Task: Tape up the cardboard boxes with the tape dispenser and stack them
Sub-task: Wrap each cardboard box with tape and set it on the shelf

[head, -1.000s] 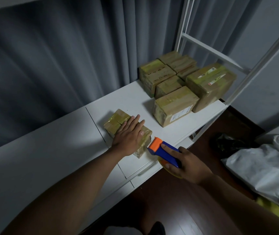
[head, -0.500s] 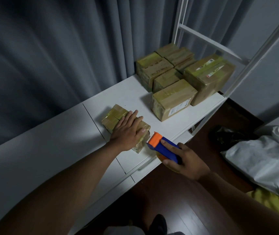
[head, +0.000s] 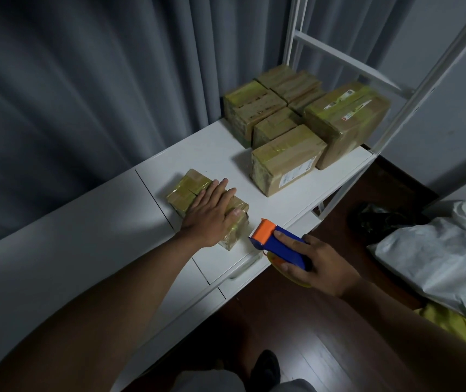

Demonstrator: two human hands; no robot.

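Small cardboard box (head: 195,190), wrapped in yellowish tape, flat on the white tabletop (head: 84,250) near its front edge. Left hand (head: 212,213) laid palm-down on the box's top, fingers straight and together, thumb over the near corner. Tape dispenser (head: 278,243), blue body with orange head, just off the box's near right corner at the table's front edge, head pointing toward the box, apparently not touching it. Right hand (head: 311,261) wrapped around the dispenser's blue body, forefinger along the top, yellow tape roll partly showing beneath. Taped boxes (head: 285,158) grouped at the far right end of the tabletop, well apart from the small box, touching one another, some bearing white labels. White metal frame (head: 336,56) rising behind the group. Grey curtain (head: 84,94) beyond the table. Dark wood floor (head: 297,321) below, with white cloth (head: 438,261) heaped at right.
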